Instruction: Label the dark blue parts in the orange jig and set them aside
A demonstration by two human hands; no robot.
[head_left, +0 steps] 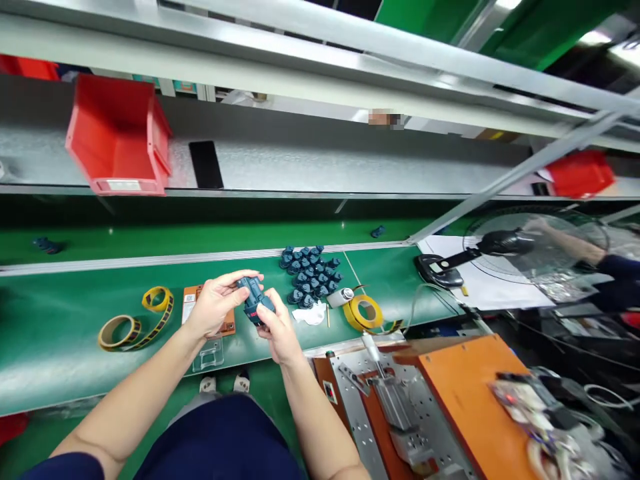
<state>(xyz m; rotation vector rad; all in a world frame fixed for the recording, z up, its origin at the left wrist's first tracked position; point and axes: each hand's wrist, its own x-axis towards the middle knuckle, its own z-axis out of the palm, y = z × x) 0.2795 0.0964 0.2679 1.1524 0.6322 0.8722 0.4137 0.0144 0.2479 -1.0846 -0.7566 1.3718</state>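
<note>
Both my hands hold one small dark blue plastic part [254,301] above the green bench [65,313]. My left hand [217,303] grips it from the left with fingers curled over its top. My right hand [277,328] pinches it from below and the right. Just beyond it, a cluster of several matching dark blue parts [310,277] lies on the bench. Under my left hand sits an orange pad [191,301], with a clear plastic piece [209,355] near the bench edge.
Yellow tape rolls lie at left [135,321] and right [367,312]. A white cloth [311,313] is beside the parts. A red bin [119,137] sits on the shelf. An orange-and-metal fixture [425,400] stands at lower right, beside a fan [530,247]. Another person's arm [575,248] shows at far right.
</note>
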